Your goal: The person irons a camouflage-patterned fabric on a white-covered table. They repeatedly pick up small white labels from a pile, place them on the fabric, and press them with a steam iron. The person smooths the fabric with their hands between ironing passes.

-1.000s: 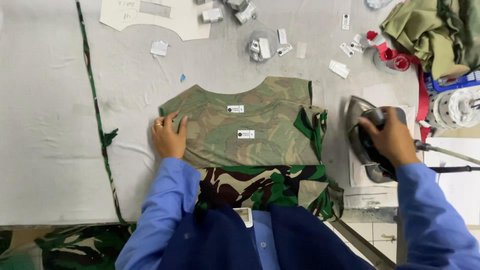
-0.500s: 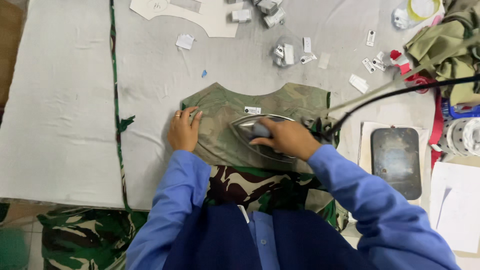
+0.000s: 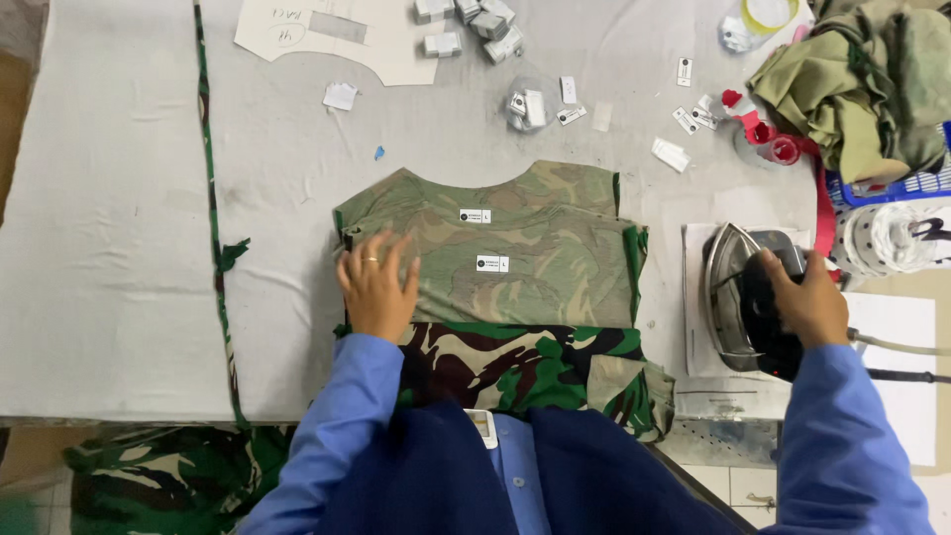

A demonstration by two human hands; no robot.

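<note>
one iron [image 3: 745, 297] pointing away, right hand [image 3: 807, 302] gripping

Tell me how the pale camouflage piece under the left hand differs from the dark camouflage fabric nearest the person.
The pale camouflage piece is faded olive and tan; the dark camouflage fabric is deep green, black and brown. The pale piece lies flat and carries small white labels; the dark fabric shows none and hangs over the table edge. Both are camouflage cloth.

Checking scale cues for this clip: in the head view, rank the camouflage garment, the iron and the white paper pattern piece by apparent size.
1. camouflage garment
2. white paper pattern piece, partly cut off by the frame edge
3. iron; close to the pattern piece, so unsure
</note>
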